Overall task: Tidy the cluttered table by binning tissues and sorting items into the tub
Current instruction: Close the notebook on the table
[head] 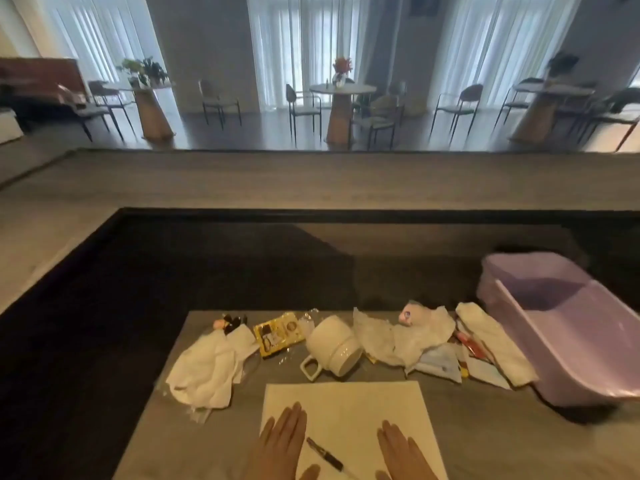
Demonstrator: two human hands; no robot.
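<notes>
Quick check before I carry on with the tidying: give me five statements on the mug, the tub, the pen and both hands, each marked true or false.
1. The white mug stands upright. False: it lies tipped on its side, handle toward the person.
2. Both the left hand and the right hand lie flat with straight fingers on the sheet of paper. True.
3. The purple tub sits at the right edge of the table. True.
4. The left hand grips the pen. False: the pen lies on the paper between the hands, untouched.
5. The crumpled tissues are already in the tub. False: they lie on the table, left of the mug.
</notes>
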